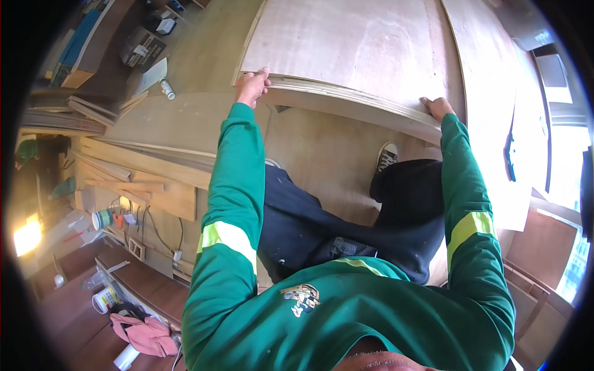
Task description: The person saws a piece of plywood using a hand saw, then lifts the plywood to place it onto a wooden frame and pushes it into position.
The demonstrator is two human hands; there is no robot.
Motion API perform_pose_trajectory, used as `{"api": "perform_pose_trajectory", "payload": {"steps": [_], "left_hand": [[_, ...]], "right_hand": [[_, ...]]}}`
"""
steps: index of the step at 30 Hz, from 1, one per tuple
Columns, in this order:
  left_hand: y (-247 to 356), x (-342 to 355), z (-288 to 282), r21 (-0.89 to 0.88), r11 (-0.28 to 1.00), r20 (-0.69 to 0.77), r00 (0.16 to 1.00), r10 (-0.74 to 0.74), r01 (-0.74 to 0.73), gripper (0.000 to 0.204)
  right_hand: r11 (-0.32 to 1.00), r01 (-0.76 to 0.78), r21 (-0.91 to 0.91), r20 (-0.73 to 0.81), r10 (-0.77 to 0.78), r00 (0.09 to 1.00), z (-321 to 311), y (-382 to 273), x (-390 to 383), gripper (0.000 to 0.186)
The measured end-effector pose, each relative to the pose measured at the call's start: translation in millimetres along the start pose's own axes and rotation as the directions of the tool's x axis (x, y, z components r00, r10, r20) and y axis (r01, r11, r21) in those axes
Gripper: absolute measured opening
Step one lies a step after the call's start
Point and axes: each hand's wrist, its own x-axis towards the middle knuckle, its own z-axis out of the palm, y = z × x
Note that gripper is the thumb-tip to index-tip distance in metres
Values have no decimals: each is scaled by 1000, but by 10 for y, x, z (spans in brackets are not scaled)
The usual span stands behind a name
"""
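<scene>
A pale plywood board (349, 43) lies at the top centre, with layered edges of sheets along its near side. My left hand (250, 86) grips its near left corner, fingers closed on the edge. My right hand (437, 107) holds the same near edge farther right, thumb over the top face and the other fingers mostly hidden. Another pale sheet (486, 105) stands or lies just to the right, partly washed out by light. My sneaker (387, 159) shows on the wooden floor below the board.
Long timber strips and offcuts (142, 164) lie along the left, with cables and small tubs (104, 219). A dark wooden bench (90, 266) holds a pink cloth (139, 331). Boxes (139, 52) and a white tube (167, 89) sit at upper left; panels (535, 247) lean at lower right.
</scene>
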Motion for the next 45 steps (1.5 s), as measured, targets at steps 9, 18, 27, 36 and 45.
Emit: {"api": "perform_pose_trajectory", "payload": {"steps": [9,18,27,36,45], "left_hand": [[33,89,43,187,982,-85,996,28,-12,44],[19,238,1,263,963,-235,965,114,-50,52],[-259,291,-233,489,864,-483,786,385,-121,70],[307,522,-259,721,691,-399,848,349,55,88],[368,347,450,656,645,-699,638,322,393,92]], "right_hand": [[996,63,-59,-230,-75,970,59,67,-5,75],[990,-122,75,-236,137,962,28,-348,-297,70],[818,464,-341,-426,-574,699,4,-509,-1337,19],[816,572,81,-164,-555,815,117,-689,-2042,37],[720,614,325,-125,-611,782,-266,-453,-2259,37]]}}
